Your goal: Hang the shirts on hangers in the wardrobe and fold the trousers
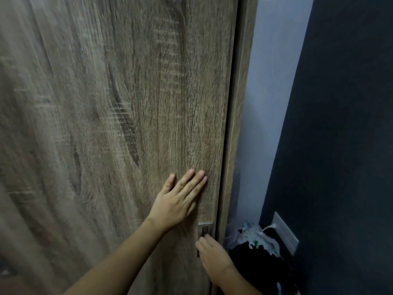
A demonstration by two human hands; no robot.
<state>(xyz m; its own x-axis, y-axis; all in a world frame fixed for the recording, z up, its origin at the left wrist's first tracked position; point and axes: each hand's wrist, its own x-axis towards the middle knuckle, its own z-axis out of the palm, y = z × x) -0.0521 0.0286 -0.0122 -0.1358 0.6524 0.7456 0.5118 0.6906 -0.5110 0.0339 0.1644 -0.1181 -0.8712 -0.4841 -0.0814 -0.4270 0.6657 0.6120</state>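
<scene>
On my remote feed I see 2 bare hands, the left hand point(176, 201) and the right hand point(212, 252), each on a bare forearm (the left forearm point(119, 258) shows the longer stretch). Fingers are slim, nails short; the right is slightly blurred.

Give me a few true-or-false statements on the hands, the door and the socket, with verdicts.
1. The left hand lies flat on the door. True.
2. The right hand holds a hanger. False: it is at the handle, and no hanger is in view.
3. Shirts hang in view. False: the door fills the view, and no shirts show.
4. A plug sits in the socket. True.
</scene>
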